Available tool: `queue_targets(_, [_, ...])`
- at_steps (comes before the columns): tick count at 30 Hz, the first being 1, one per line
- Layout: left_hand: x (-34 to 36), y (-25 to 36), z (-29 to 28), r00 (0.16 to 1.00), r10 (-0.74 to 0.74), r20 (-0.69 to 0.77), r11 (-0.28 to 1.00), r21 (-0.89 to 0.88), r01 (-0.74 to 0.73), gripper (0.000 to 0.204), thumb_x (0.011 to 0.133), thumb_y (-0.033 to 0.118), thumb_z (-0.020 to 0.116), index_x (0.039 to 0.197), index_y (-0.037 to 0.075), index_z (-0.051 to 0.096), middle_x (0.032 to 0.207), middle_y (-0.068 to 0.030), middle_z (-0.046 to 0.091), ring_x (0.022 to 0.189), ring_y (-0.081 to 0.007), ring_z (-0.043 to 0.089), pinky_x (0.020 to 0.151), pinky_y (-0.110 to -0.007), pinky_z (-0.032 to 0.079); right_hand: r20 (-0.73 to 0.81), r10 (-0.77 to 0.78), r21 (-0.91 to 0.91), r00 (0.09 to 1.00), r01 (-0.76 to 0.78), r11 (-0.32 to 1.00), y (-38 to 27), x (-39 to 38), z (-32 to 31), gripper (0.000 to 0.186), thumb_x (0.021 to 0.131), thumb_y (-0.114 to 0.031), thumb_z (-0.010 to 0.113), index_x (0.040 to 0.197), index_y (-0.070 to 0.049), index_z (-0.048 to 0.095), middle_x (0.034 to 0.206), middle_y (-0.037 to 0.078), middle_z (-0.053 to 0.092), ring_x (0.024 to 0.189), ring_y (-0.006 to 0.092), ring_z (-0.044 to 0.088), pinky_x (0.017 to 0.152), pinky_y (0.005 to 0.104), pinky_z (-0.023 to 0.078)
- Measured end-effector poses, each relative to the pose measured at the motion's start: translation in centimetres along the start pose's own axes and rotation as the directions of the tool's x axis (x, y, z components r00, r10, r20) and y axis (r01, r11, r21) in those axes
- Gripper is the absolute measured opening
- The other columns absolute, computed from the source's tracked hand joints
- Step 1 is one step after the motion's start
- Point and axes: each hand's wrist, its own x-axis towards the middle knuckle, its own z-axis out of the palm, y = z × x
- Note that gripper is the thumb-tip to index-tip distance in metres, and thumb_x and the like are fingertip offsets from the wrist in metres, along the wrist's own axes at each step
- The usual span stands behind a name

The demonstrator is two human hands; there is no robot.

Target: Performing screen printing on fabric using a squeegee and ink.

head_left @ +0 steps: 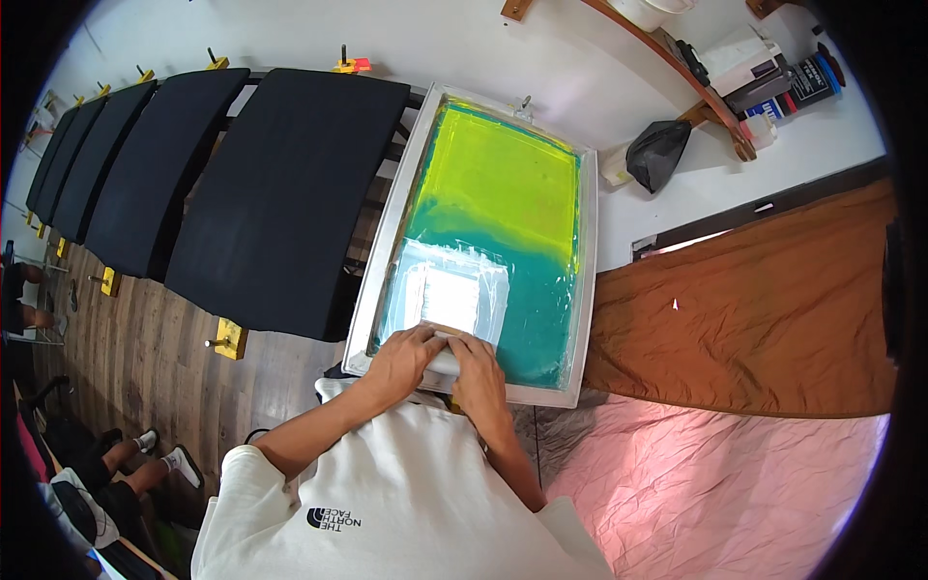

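White ink lies in a pale rectangle on the mesh of the printing screen [483, 232], whose mesh runs from yellow-green at the far end to teal at the near end. The screen is one long rectangle in a pale frame; its long axis runs away from the person, tilted slightly to the right at the far end.

At the screen's near end, both hands press on a squeegee [447, 360] lying crosswise to that axis. The left hand [406, 356] is curled over its left part, fingers closed down on it. The right hand [477, 377] covers its right part, fingers folded over the top. Most of the squeegee is hidden beneath them.

Left of the screen, five black padded boards [290, 193] stand in a row, fanning away.

Beyond the screen's far right corner sits a black bag [657, 150], and further right a cluster of containers [764, 72]: white boxy ones and a dark cylinder with a blue label. Right of the screen spreads brown cloth [754, 309], with pink cloth [715, 493] nearer the person.
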Motion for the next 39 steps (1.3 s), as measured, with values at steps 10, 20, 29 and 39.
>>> queue_targets(10, [-0.9,0.7,-0.4,0.977,-0.084,0.195,0.996,-0.008,0.087,0.046,0.075,-0.005,0.061,0.121,0.001,0.063,0.124,-0.0221,0.062,0.117,-0.0357,0.059,0.101,-0.042,0.046,0.138,0.052,0.029,0.989,-0.057,0.998,-0.3,-0.7,-0.8,0.050,0.070,0.013,0.058,0.118,-0.001,0.060,0.118,0.015,0.059,0.115,0.0369,0.054,0.097,0.0430,0.047])
queue_targets(20, [-1.4,1.1,-0.7,0.987,-0.036,0.154,0.997,0.071,0.026,0.048,0.076,0.000,0.065,0.124,0.002,0.061,0.122,-0.0206,0.063,0.114,-0.0349,0.061,0.100,-0.043,0.046,0.098,0.034,0.037,0.995,-0.038,0.999,-0.4,-1.2,-1.0,0.050,0.070,0.012,0.060,0.118,-0.001,0.061,0.120,0.016,0.060,0.114,0.0374,0.054,0.097,0.0432,0.047])
queue_targets(29, [-0.6,1.2,-1.7,0.972,-0.034,0.234,0.998,0.066,0.019,0.044,0.074,-0.002,0.062,0.117,0.002,0.065,0.105,-0.0204,0.068,0.095,-0.0352,0.067,0.086,-0.043,0.052,0.126,0.043,0.058,0.991,-0.050,0.997,0.0,-0.7,-1.0,0.050,0.063,0.011,0.061,0.112,0.000,0.064,0.110,0.019,0.064,0.105,0.0386,0.058,0.095,0.0432,0.047])
queue_targets(39, [12.5,-6.0,-1.5,0.999,0.019,-0.031,0.986,0.165,-0.013,0.023,0.075,0.002,0.064,0.097,0.009,0.069,0.079,-0.0193,0.067,0.072,-0.0384,0.067,0.068,-0.047,0.056,0.079,0.033,-0.063,0.996,-0.028,0.998,4.3,13.6,-2.7,0.042,0.068,0.005,0.061,0.108,-0.007,0.069,0.101,0.021,0.067,0.098,0.0401,0.063,0.085,0.0466,0.051])
